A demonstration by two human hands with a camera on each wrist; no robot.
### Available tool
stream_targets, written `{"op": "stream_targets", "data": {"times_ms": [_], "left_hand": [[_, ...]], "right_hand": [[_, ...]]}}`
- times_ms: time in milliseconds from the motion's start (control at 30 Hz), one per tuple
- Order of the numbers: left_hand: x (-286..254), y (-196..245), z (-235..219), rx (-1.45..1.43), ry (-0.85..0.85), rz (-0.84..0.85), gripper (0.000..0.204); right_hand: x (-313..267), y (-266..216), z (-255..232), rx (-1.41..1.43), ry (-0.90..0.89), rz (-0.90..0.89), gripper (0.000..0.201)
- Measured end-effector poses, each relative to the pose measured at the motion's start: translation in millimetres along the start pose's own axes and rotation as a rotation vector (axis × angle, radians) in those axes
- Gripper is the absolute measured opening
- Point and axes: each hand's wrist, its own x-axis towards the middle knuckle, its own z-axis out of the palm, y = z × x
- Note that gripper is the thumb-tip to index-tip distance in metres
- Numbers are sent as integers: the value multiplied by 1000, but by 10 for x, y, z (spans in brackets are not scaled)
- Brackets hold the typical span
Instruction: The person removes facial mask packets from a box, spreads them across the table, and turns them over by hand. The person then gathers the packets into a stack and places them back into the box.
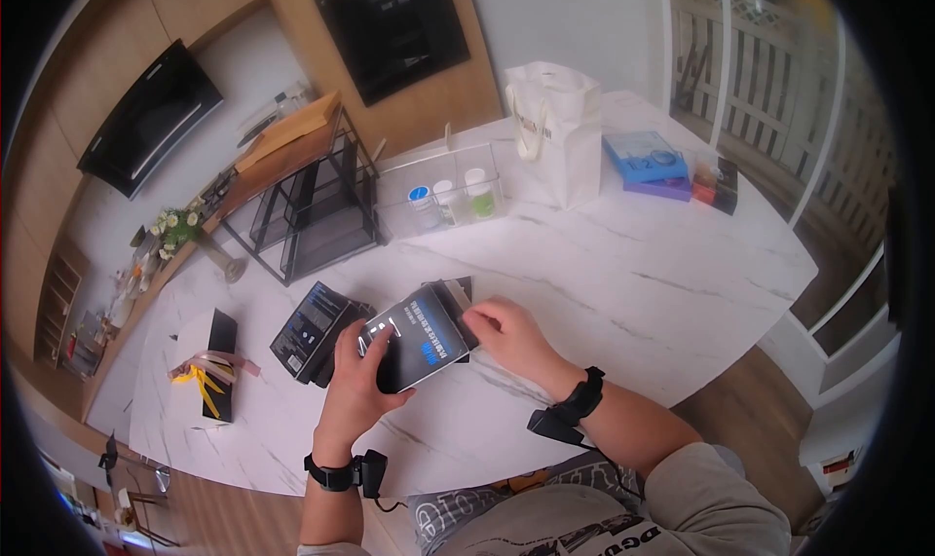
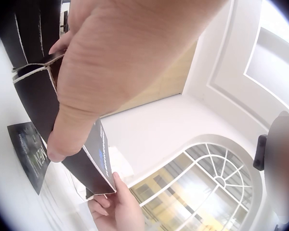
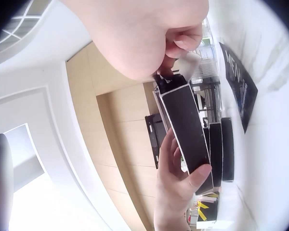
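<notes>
A black carton (image 1: 417, 350) with white and blue print is tilted above the table, its narrow black side (image 3: 185, 127) showing in the right wrist view. My left hand (image 1: 358, 381) grips it, with the thumb along one side and fingers over the printed face. At the carton's far end, the fingers of my right hand (image 1: 516, 334) curl in and pinch the dark end flap (image 3: 172, 83). A flat black card (image 2: 30, 155) with pale lettering lies on the table below. Left of the carton rest more black boxes (image 1: 314, 334), stacked closely together.
Far left stands a black-and-white box (image 1: 222, 347) with a yellow ribbon. Behind are a black mesh rack (image 1: 321, 210), a clear bin (image 1: 394, 215) with several bottles, a white paper bag (image 1: 570, 157), and a blue box (image 1: 638, 157) on a purple one.
</notes>
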Motion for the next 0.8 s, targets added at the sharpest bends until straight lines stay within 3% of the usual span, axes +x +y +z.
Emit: {"op": "stream_targets", "data": {"times_ms": [233,267,367,400,500,800], "left_hand": [[-4,-18,50,6,-25,24,92],[-17,-33,46,5,-16,21,93],[-19,-52,34,-4,-3,10,93],[-22,-52,36,-9,-4,6,93],[-4,-36,56,8,-23,36,93],[-43,-30,57,-24,-4,10,92]], "right_hand": [[-27,93,57,-19,-145,-115,18],[0,57,54,86,-47,-126,23],[55,-70,-116,448,-38,204,22],[63,-90,-102,407,-69,218,18],[-9,18,46,129,-73,-5,16],[22,59,47,265,-64,84,20]]}}
